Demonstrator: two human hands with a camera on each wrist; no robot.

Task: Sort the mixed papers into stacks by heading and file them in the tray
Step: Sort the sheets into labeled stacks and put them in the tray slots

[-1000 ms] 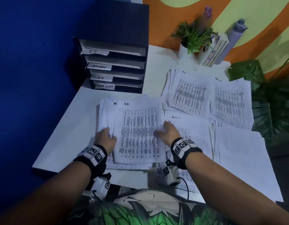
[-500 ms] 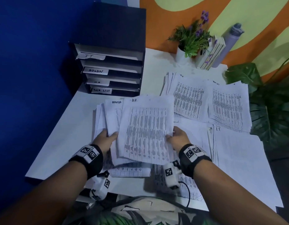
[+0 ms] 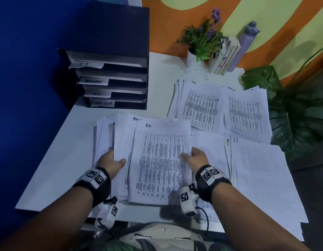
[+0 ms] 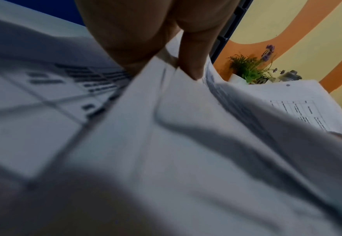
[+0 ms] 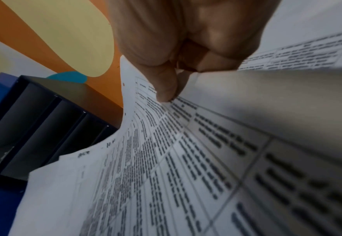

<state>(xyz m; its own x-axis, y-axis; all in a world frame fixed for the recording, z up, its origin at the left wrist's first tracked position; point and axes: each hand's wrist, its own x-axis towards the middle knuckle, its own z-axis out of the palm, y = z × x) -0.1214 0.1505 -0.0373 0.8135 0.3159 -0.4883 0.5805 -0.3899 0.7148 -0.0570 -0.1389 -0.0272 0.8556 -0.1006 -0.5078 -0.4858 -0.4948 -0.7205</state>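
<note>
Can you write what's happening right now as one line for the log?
left hand: grips H.R. stack left edge | right hand: grips its right edge | tray: not reached | stage: sorting

White sheets (image 3: 160, 165) printed with black gridded tables are seen between the hands, and black wristbands (image 3: 95, 183) with black-and-white square codes are worn just behind them. A white desk (image 3: 53, 160) is seen under the hands, and a black tray (image 3: 111, 57) with white handwritten labels beyond the left hand (image 3: 110, 163). Past the right hand (image 3: 196, 159), an orange and pale yellow wall (image 3: 284, 19) and purple flowers (image 3: 214, 17) over green leaves are seen.
</note>
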